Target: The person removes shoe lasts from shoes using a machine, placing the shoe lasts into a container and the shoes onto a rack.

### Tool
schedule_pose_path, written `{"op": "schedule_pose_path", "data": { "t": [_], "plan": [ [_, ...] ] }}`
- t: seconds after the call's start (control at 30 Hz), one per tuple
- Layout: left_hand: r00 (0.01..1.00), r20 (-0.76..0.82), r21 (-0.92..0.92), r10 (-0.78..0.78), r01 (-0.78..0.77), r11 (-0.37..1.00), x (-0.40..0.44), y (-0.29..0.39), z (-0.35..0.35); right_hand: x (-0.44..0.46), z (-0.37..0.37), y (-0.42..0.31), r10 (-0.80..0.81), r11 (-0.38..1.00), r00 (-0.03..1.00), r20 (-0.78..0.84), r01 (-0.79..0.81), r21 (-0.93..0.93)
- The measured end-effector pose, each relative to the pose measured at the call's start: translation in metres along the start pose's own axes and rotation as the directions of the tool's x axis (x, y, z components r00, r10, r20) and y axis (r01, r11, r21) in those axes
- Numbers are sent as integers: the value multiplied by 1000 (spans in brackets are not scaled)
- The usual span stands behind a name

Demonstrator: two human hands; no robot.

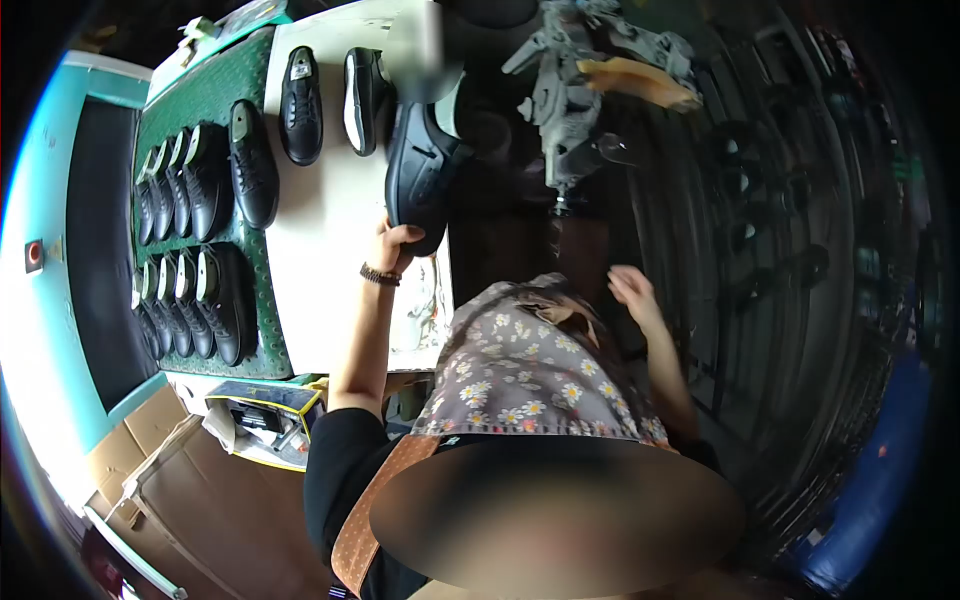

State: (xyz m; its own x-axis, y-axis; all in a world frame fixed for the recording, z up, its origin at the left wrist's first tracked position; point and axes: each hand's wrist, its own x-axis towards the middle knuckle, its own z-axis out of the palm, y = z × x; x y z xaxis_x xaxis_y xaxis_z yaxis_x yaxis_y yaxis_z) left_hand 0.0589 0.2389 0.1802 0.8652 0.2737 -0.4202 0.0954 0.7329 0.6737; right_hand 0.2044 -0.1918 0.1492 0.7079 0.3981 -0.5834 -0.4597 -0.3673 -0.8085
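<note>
A black lace-up shoe (415,165) stands at the right edge of the white tabletop, its toe pointing towards me. My left hand (397,245) grips it by the toe, thumb on top; a beaded bracelet circles that wrist. Two more black shoes are on the white surface farther back: one upright (301,105) and one lying on its side (362,100) with its pale sole edge showing. My right hand (632,290) hovers in the air to the right of my apron, holding nothing, its fingers loosely stretched. A grey metal machine (575,110) stands ahead of it.
Several black shoes (205,180) line up in two rows on a green patterned mat (265,290) at the left. A yellow-edged box (265,420) with small items sits below the table. Dark racks with shoes (740,180) fill the right side. Cardboard (155,420) leans at lower left.
</note>
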Motion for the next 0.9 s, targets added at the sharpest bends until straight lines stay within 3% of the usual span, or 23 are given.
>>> {"op": "schedule_pose_path", "data": {
  "t": [0.03,0.1,0.2,0.23,0.3,0.37,0.43,0.47,0.5,0.57,0.67,0.7,0.77,0.83,0.9],
  "plan": [
    [997,40,-72,68,-65,995,-7,-2,24,10,16,-26,-37,999,990,136,33,35],
    [906,424,-260,-4,126,958,-23,17,67,17,59,-78,-236,964,925,298,184,191],
    [978,197,-57,73,-63,996,-10,5,99,5,103,-151,-387,863,820,422,160,479],
    [972,207,106,111,-135,985,-1,3,110,0,105,-159,-418,835,795,440,144,532],
    [929,328,275,174,-270,923,6,9,142,-13,112,-174,-345,836,852,394,87,542],
    [874,440,311,205,-363,878,2,-1,176,-15,117,-164,-320,828,886,336,90,553],
    [955,246,431,163,-259,865,18,-20,178,-13,119,-146,-404,901,903,149,364,238],
    [979,168,410,119,-179,894,23,-21,189,-17,119,-141,-430,899,896,113,413,143],
    [986,146,391,76,-128,911,34,-27,190,-10,115,-137,-458,884,877,146,432,177],
    [969,221,431,114,-202,880,44,-28,206,-14,109,-152,-495,850,869,-15,487,202],
    [952,247,405,179,-269,874,67,-33,226,-21,70,-194,-357,934,921,154,357,32],
    [963,235,395,133,-220,892,72,-34,210,-17,74,-196,-334,943,932,138,330,52],
    [979,175,168,-105,76,983,79,-25,227,-11,77,-202,-230,971,965,122,219,95],
    [988,132,196,-76,49,979,88,-27,227,-11,72,-219,-200,979,971,133,194,58],
    [986,132,151,-106,86,985,111,-50,185,-4,70,-217,-186,982,966,177,183,37]
  ]
}}
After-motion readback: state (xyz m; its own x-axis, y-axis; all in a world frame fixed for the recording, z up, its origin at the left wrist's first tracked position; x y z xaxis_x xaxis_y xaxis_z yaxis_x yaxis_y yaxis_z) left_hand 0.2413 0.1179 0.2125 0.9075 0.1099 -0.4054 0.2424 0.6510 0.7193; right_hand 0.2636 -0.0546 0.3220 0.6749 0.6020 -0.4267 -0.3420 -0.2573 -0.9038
